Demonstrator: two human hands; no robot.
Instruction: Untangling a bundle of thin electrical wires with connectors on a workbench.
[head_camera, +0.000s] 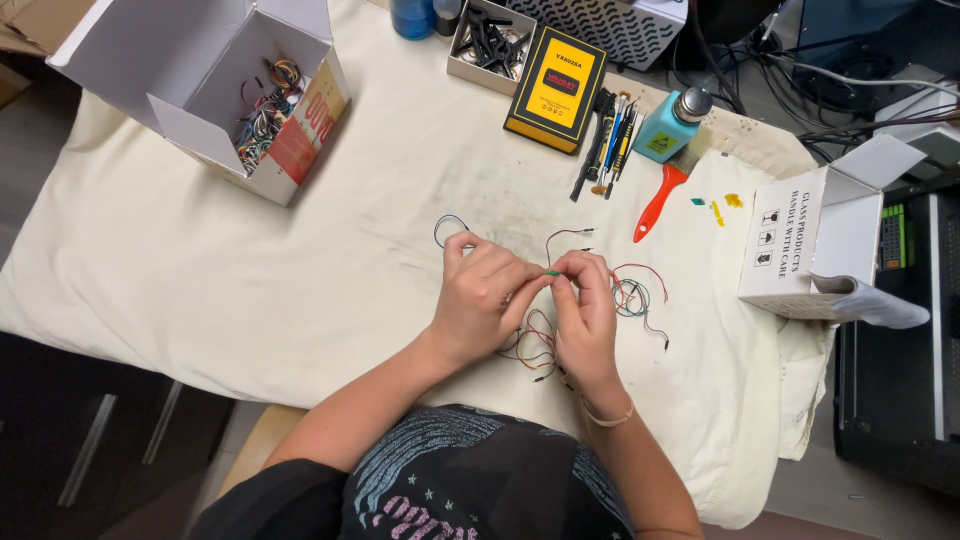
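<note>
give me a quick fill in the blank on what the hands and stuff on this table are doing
1. Both hands, left hand and right hand, pinch a thin ____ wire between their fingertips.
2. The brush near the blue bottle has a ____ handle.
3. The open white box at the upper left holds a tangle of ____.

Missing words: green; red; wires

An electronics workbench: jumper wires (630, 296), a yellow meter (556, 88), small screwdrivers (610, 140) and cables crowd a cloth-covered table (200, 260)
</note>
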